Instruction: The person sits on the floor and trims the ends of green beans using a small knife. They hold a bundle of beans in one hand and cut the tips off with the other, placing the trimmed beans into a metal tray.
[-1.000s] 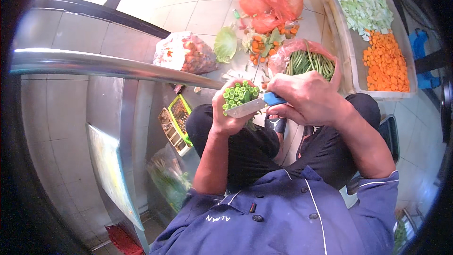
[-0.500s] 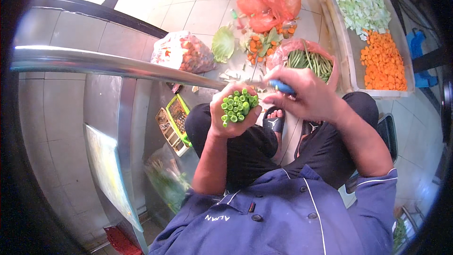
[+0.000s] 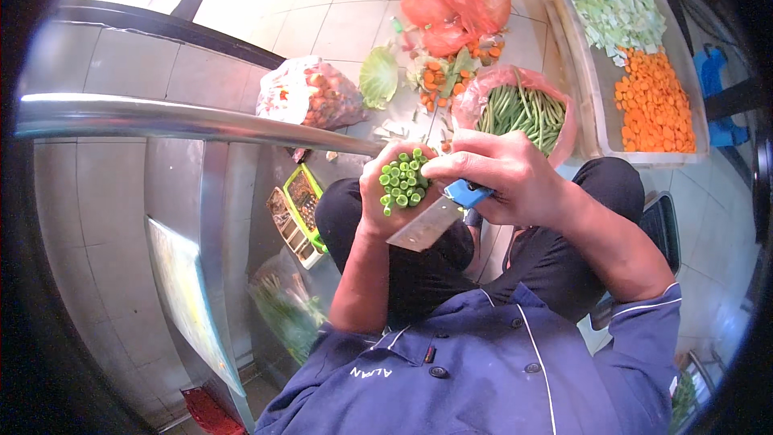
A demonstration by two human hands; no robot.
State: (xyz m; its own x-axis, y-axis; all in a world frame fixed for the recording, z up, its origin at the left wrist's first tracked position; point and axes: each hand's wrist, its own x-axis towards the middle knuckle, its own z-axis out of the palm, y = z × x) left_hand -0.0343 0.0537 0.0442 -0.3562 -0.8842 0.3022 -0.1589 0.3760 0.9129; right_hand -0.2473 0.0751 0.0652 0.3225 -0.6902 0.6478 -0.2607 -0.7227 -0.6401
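Note:
My left hand (image 3: 377,197) grips an upright bundle of hollow green stalks (image 3: 402,182), cut ends facing up. My right hand (image 3: 499,177) holds a wide-bladed knife (image 3: 423,225) by its blue handle, index finger reaching toward the bundle; the blade hangs below the stalks, angled down to the left. Behind my hands, a pink bag (image 3: 557,97) holds long green beans (image 3: 515,113). To the right, a shallow tray (image 3: 592,113) contains chopped pale cabbage (image 3: 609,4) and sliced carrots (image 3: 652,101).
Red sacks (image 3: 455,12), vegetable scraps (image 3: 451,80) and a bag of vegetables (image 3: 310,93) lie on the tiled floor. A steel rail (image 3: 193,121) runs across the left, above a green-rimmed container (image 3: 306,197), a leaning board (image 3: 185,298) and bagged greens (image 3: 286,306).
My right hand swung the knife away from across the bundle, then brought it back lower, so the blade now points down beneath the stalks. My left hand keeps hold of the bundle.

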